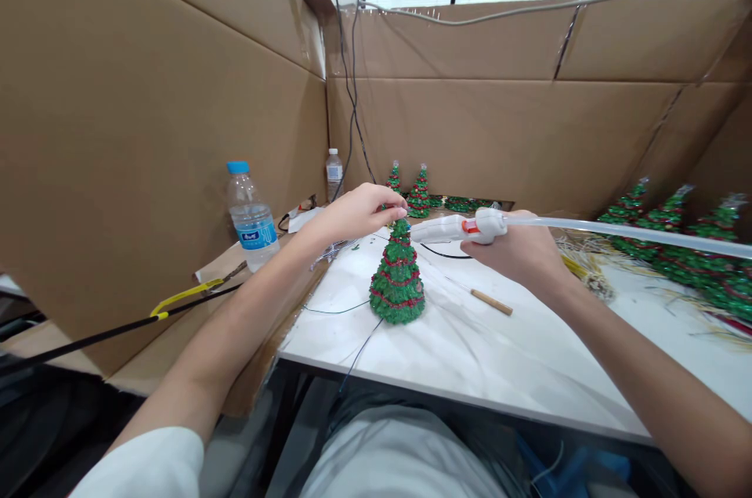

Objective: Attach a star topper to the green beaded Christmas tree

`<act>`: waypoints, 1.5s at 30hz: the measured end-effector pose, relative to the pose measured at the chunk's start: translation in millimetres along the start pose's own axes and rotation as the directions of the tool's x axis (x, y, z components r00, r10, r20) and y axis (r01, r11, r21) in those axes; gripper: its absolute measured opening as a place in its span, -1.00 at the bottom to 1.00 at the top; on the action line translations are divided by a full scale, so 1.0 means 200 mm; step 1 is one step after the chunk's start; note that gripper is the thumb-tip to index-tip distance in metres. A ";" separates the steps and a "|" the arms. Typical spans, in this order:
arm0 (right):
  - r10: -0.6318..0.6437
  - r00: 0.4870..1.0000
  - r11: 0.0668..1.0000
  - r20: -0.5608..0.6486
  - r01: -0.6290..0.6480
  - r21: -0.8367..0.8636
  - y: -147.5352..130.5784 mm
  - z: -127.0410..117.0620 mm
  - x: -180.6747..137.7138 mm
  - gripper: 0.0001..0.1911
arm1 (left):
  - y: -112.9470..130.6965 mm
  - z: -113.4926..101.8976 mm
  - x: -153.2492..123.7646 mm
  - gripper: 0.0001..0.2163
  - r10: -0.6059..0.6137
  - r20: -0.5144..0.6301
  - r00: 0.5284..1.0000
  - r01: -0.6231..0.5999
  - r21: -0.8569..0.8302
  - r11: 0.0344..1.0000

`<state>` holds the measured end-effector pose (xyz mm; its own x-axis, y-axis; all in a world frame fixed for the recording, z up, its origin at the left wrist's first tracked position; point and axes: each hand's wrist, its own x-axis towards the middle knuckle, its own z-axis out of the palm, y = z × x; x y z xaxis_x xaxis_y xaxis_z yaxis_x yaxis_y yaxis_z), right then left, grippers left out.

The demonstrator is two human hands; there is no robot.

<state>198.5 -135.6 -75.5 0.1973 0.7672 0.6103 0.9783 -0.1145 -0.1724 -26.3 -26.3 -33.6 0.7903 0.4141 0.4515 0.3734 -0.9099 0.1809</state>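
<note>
A small green Christmas tree [398, 279] with red garland stands upright near the front of the white table [470, 373]. Over its tip is my left hand [370, 207], fingers closed together; whether they grip the tip or something small is hidden. My right hand [517, 247] is wrapped round a white hot glue gun [458, 229], its nozzle pointing left at the upper part of the tree. A long translucent glue stick [616, 234] runs out of the gun's back to the right. Thin dark wires [359, 353] trail from the tree's base.
Several finished-looking trees [670, 232] stand at right beside loose wires [587, 271]; two more [419, 193] are at the back. A brown stick [492, 302] lies on the table. Water bottles [251, 216] stand at left. Cardboard walls [440, 114] enclose the back and sides.
</note>
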 end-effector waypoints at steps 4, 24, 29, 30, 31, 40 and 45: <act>-0.036 0.998 0.998 -0.044 0.034 -0.044 -0.01 -0.01 -0.02 -0.89 | 0.00 0.00 0.00 -0.71 -0.007 0.008 1.000 0.007 -0.004 1.000; -0.051 0.995 0.990 -0.084 0.040 -0.138 -0.01 0.01 -0.06 -0.77 | 0.00 0.00 0.00 -0.70 -0.003 0.010 1.000 0.003 0.007 1.000; -0.036 0.995 0.993 -0.090 0.026 -0.112 0.01 0.02 -0.07 -0.73 | 0.00 0.00 0.00 -0.70 -0.005 0.008 1.000 0.005 0.018 1.000; -0.035 0.995 0.993 -0.091 0.025 -0.112 0.01 0.02 -0.07 -0.72 | 0.01 0.00 0.00 -0.71 -0.002 0.008 1.000 0.002 0.022 1.000; -0.035 0.995 0.993 -0.091 0.025 -0.113 0.01 0.02 -0.07 -0.72 | 0.01 0.00 0.00 -0.71 0.001 0.008 1.000 -0.001 0.026 1.000; -0.045 0.994 0.995 -0.101 0.035 -0.091 0.02 0.04 -0.07 -0.71 | 0.02 -0.01 0.00 -0.71 0.000 -0.007 1.000 0.000 0.031 1.000; -0.085 0.989 0.993 -0.122 0.074 -0.091 0.03 0.06 -0.08 -0.68 | 0.02 0.00 0.00 -0.71 -0.001 -0.001 1.000 0.001 0.030 1.000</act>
<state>201.3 -141.0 -95.3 0.1199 0.6917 0.7121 0.9919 -0.1143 -0.0559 -25.5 -29.7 -32.2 0.7898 0.4147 0.4520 0.3884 -0.9084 0.1548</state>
